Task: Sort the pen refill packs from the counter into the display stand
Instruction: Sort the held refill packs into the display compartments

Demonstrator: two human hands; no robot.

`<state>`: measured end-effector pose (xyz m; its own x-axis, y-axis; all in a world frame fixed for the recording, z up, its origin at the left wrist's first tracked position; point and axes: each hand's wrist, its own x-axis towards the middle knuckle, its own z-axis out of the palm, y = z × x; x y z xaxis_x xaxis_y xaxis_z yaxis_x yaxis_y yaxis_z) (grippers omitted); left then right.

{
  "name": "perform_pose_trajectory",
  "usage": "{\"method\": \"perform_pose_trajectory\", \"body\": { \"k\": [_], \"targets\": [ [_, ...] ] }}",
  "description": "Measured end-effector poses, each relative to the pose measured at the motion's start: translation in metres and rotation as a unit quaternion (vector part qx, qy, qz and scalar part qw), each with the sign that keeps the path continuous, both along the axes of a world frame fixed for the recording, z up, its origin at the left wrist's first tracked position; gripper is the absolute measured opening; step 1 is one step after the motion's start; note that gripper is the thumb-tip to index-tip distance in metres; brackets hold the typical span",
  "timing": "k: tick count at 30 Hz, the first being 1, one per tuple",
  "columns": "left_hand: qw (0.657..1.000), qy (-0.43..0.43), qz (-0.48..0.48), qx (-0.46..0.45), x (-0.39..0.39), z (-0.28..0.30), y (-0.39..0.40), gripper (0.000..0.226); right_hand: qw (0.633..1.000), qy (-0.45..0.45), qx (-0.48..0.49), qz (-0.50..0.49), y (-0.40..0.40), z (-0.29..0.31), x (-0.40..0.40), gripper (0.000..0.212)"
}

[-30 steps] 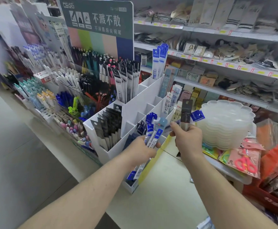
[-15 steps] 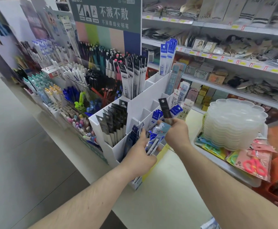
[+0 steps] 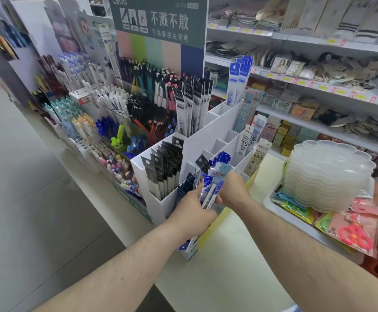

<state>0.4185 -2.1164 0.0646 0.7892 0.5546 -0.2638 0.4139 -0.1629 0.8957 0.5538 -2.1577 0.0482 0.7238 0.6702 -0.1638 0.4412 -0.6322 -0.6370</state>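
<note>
Two hands: left hand [image 3: 192,212] grips a bundle of refill packs [image 3: 211,194], uncountable; right hand [image 3: 234,190], at three o'clock, pinches it over the display stand [image 3: 215,129].

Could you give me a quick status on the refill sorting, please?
Left hand gripping refill packs. Right hand pinching the same bundle. Bundle over display stand front compartments. Nothing in the way.

Both hands cover most of the blue-and-white refill packs [image 3: 210,194], so no idea how many. Print on the tall white cardboard display stand's [image 3: 217,127] packs is too blurry.
</note>
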Motion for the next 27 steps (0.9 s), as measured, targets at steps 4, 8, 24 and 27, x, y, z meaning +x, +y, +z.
{"method": "perform_pose_trajectory", "body": {
  "k": [4,8,24,27],
  "targets": [
    [1.000,-0.012,0.007,0.000,-0.001,0.003,0.000,0.026,0.999,-0.013,0.036,-0.025,-0.007,0.009,0.002,0.032],
    [0.999,-0.034,0.009,-0.028,-0.004,0.010,-0.001,0.022,0.984,0.049,0.137,-0.103,-0.023,0.014,0.001,0.022],
    [0.984,-0.175,-0.008,-0.021,-0.050,0.058,0.009,0.027,0.884,0.222,0.384,-0.144,-0.042,0.059,-0.048,0.020],
    [0.978,-0.209,0.017,0.012,-0.067,0.061,0.023,0.025,0.890,0.157,0.415,-0.109,-0.042,0.063,-0.056,0.024]
  ]
}}
